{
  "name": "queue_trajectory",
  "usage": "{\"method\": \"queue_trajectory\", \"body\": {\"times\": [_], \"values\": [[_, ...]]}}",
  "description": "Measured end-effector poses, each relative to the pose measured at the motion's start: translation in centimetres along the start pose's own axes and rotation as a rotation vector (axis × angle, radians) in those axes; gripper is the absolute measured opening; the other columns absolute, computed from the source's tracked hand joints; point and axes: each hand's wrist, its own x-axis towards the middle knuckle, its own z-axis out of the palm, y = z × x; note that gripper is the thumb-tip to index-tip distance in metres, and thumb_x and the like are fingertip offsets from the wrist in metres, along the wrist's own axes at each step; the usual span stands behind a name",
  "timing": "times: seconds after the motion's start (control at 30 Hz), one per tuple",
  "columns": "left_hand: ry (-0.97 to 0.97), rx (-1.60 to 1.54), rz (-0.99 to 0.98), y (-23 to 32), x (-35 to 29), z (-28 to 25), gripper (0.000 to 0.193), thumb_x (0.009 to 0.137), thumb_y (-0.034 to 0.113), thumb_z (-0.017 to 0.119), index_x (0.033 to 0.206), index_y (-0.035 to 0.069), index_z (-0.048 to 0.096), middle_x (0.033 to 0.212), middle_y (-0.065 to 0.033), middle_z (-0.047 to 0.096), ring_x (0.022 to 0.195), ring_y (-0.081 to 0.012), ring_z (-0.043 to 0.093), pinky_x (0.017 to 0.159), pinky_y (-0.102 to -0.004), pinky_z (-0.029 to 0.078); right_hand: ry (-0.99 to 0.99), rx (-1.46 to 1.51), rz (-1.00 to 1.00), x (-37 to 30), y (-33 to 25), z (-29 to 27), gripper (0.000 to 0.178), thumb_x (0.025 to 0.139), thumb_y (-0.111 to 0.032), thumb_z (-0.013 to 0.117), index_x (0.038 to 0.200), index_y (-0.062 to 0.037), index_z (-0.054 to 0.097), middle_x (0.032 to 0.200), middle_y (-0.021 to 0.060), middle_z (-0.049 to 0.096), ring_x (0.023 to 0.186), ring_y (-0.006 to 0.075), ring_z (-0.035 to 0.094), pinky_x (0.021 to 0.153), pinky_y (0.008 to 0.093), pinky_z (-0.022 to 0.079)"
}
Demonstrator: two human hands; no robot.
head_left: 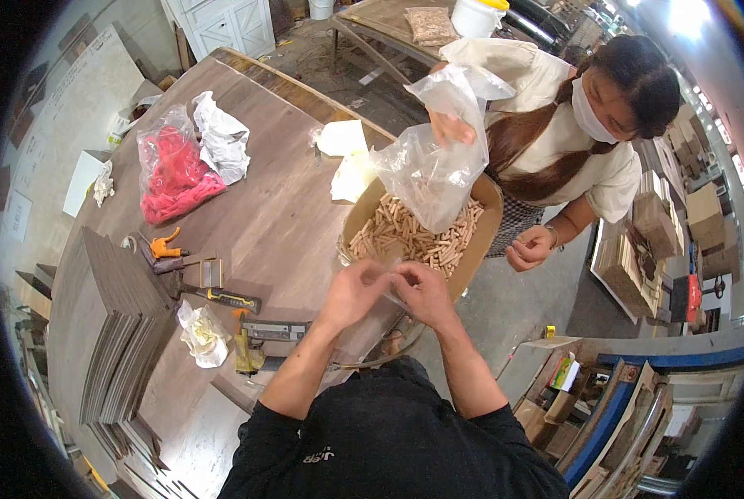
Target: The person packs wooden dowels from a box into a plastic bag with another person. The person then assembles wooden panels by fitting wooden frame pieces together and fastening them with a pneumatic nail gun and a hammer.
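As my feed shows it, bare L hand (pixel 355 293) & bare R hand (pixel 426 294) meet at a tan cardboard box (pixel 489 208) of short pale wooden dowels (pixel 447 249).
Both hands' fingers curl nearly closed, apparently pinching thin clear plastic film (pixel 399 297) — prob. kept close so spills land inside, I'd guess. Co-worker's hand (pixel 453 130) holds up a big translucent plastic bag (pixel 429 170), hiding some dowels — fingertips & film edges too blurred for me.
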Motion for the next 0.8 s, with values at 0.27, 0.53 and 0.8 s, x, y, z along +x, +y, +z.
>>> {"method": "queue_trajectory", "body": {"times": [0.27, 0.53, 0.8], "values": [[-0.026, 0.038, -0.033, 1.3, -0.2, -0.4, 0.017, 0.09, 0.012, 0.072, 0.101, -0.001, 0.07, 0.087, -0.0078, 0.072, 0.077, -0.0106, 0.064, 0.071, -0.0277, 0.053, -0.001, 0.1, 0.084, 0.1, 1.3, 0.3, 0.017, 0.09, -0.016, 0.068, 0.1, -0.0033, 0.072, 0.091, 0.0129, 0.072, 0.083, 0.0224, 0.069, 0.077, 0.033, 0.053], [0.009, 0.057, 0.048, -1.1, 0.0, 0.0, 0.016, 0.093, 0.009, 0.069, 0.105, -0.001, 0.066, 0.093, -0.0067, 0.069, 0.082, -0.0108, 0.063, 0.075, -0.0277, 0.053, 0.081, 0.438, 0.09, 0.2, 3.3, 1.6, 0.026, 0.086, -0.014, 0.071, 0.11, -0.0027, 0.068, 0.105, 0.0135, 0.069, 0.101, 0.0266, 0.066, 0.093, 0.0365, 0.051], [-0.152, -0.446, -0.105, -2.3, 0.4, -1.6, 0.017, 0.094, 0.007, 0.067, 0.11, 0.001, 0.062, 0.092, -0.0012, 0.062, 0.083, -0.0094, 0.057, 0.074, -0.0246, 0.048, -0.13, 0.0, -0.124, 2.0, 4.1, -0.1, 0.033, 0.093, -0.012, 0.067, 0.123, -0.0021, 0.057, 0.129, 0.0132, 0.06, 0.108, 0.0173, 0.062, 0.092, 0.0311, 0.051]]}}
